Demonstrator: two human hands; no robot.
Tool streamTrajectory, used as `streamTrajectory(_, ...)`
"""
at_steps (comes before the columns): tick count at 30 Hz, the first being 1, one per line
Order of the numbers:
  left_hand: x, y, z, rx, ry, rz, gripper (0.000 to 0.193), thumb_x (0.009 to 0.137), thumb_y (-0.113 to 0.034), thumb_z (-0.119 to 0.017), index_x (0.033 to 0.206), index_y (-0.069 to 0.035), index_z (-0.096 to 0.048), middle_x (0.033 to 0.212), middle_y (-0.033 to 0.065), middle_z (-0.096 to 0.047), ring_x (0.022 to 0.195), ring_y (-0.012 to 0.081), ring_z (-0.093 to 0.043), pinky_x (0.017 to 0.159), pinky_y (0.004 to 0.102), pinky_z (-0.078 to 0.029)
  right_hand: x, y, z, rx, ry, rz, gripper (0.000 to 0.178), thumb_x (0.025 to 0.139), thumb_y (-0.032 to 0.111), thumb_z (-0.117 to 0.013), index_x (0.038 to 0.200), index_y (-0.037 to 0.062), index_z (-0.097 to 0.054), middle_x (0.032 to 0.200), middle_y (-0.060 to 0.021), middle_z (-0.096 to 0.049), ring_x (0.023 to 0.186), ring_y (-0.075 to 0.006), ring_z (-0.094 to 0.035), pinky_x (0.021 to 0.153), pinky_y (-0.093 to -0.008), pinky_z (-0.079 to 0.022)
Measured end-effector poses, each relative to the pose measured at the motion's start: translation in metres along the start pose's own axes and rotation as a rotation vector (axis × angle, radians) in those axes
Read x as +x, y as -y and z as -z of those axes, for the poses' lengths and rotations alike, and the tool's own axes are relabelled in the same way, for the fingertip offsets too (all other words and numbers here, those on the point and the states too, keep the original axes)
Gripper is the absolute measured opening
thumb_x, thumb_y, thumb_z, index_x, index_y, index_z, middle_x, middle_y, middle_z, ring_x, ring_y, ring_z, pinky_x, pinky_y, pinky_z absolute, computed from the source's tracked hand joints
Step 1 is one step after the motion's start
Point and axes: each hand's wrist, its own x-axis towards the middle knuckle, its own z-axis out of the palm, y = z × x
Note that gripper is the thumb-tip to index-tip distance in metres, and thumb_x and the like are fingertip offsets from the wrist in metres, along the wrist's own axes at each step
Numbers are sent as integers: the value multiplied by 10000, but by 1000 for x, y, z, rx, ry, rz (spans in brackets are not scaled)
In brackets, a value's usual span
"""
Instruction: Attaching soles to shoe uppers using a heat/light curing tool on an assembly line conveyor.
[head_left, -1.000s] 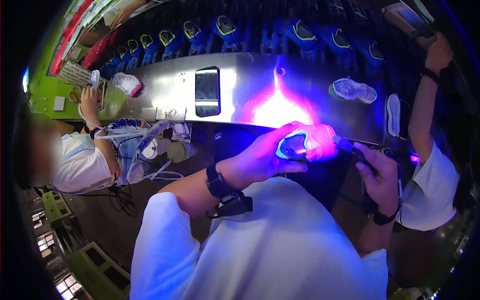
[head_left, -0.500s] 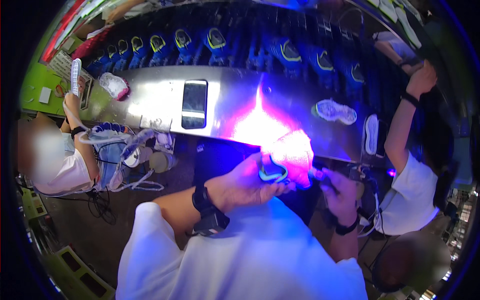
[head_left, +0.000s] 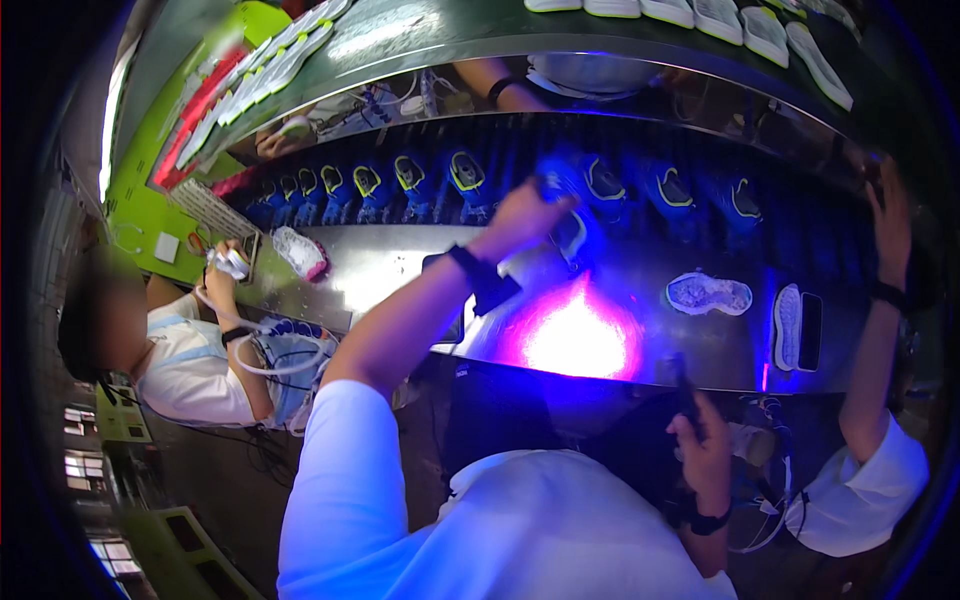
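My left hand (head_left: 522, 222) reaches forward over the metal bench, its fingers closed on a dark blue shoe (head_left: 571, 238) with a light collar. The shoe is at the near side of the dark conveyor, beside a row of similar shoes, and partly blurred. My right hand (head_left: 706, 445) stays low near the bench's front edge, closed around a slim dark stick-like tool (head_left: 686, 388) that points up. What its tip is I cannot make out. A glaring white and pink light spot (head_left: 580, 335) lies on the bench between my hands.
A row of blue shoes with yellow-green collars, such as this shoe (head_left: 466, 178), stands on the conveyor. Pale soles (head_left: 708, 294) and a phone (head_left: 810, 332) lie right on the bench (head_left: 480, 348). A shelf (head_left: 420, 35) holds soles overhead. Co-workers (head_left: 190, 350) sit left and right.
My left hand has carried the shoe from the bright light forward to the conveyor. My right hand has drawn back slightly from it with the tool. The view has tilted upward.
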Motion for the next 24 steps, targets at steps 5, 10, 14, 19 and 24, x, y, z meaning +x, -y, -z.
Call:
streamTrajectory(5, 90, -9, 43, 306, 153, 166, 638, 871, -540, -713, 1177, 18, -682, 1075, 201, -739, 760, 270, -753, 592, 355, -607, -3, -26, 34, 119, -261, -118, 444, 984, 85, -639, 1408, 20, -527, 872, -20, -666, 674, -53, -548, 613, -220, -458)
streamTrajectory(10, 144, 4, 1, 1061, -112, -248, 460, 883, -451, -667, 1167, -95, -736, 1171, 168, -723, 1084, 317, -696, 937, 453, -537, -4, -30, 51, 182, -295, -142, 424, 985, 121, -642, 1386, 23, -544, 895, -13, -668, 639, -31, -505, 538, -196, -399)
streamTrajectory(14, 182, -62, -57, 830, -239, -549, 406, 965, -319, -501, 1251, -107, -695, 1212, 190, -703, 1162, 384, -654, 1002, 474, -504, -6, -58, 50, 186, -344, -197, 445, 984, 128, -642, 1406, 31, -537, 914, -9, -666, 671, -36, -525, 533, -192, -400)
streamTrajectory(19, 182, -103, -156, 577, -170, -413, 435, 979, -333, -464, 1276, -97, -677, 1237, 206, -690, 1193, 403, -636, 1030, 503, -483, -10, -34, 45, 287, -390, -274, 463, 981, 127, -648, 1418, 25, -534, 926, -8, -658, 711, -49, -546, 569, -196, -436)
streamTrajectory(24, 159, -106, -160, 445, 47, -298, 450, 979, -361, -473, 1260, -66, -665, 1150, 180, -721, 1062, 396, -695, 908, 495, -560, -27, -45, 52, 159, -394, -110, 445, 982, 116, -640, 1405, 10, -554, 908, -11, -656, 690, -62, -524, 613, -230, -446)
